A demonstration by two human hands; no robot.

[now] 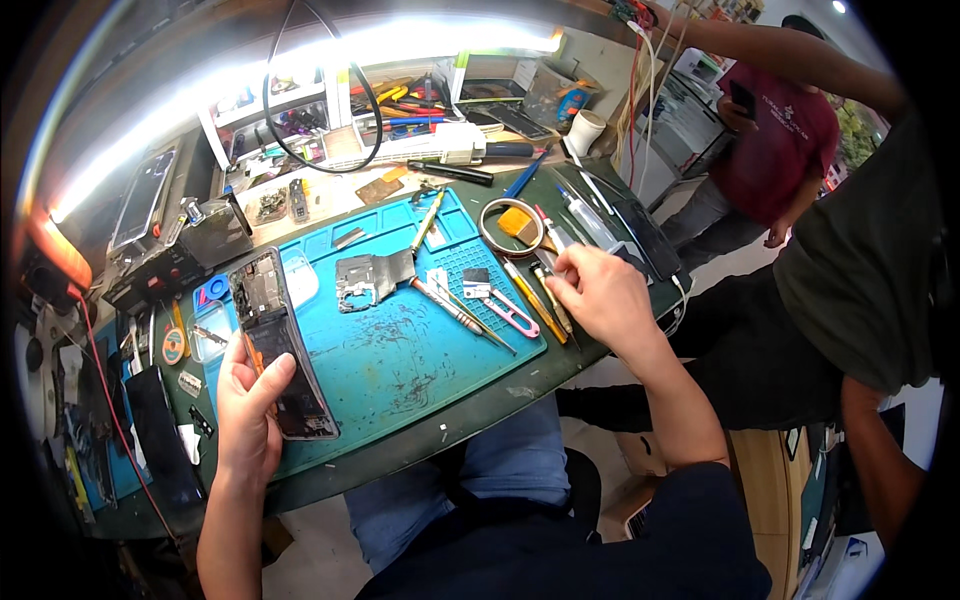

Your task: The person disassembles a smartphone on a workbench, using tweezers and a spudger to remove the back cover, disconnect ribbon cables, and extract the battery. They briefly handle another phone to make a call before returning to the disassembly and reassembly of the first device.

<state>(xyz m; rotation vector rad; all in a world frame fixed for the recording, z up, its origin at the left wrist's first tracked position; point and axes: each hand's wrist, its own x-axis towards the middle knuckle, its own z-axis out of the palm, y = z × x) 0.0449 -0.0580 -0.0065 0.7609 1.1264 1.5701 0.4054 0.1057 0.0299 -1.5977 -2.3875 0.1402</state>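
My left hand (250, 400) is closed round the edges of an opened smartphone (302, 385), its inner boards and dark frame facing up, held tilted over the left side of a blue repair mat (375, 385). Over the tools at the mat's right edge, my right hand (610, 300) has its thumb and fingers drawn together; what they hold, if anything, I cannot make out. Yellow-handled tools (535, 300) lie just beneath it. A pink-handled tool (515, 316), a screwdriver (447, 305) and a thin metal plate with a dark flap (357, 282) lie on the mat.
A tape roll (484, 222) sits beyond my right hand, with a dark phone (648, 240) on a cable further right. Another phone (160, 430) lies at the left. A cable loop (268, 95) hangs above the back shelf. Two people stand at the right, one in a maroon shirt (785, 130).
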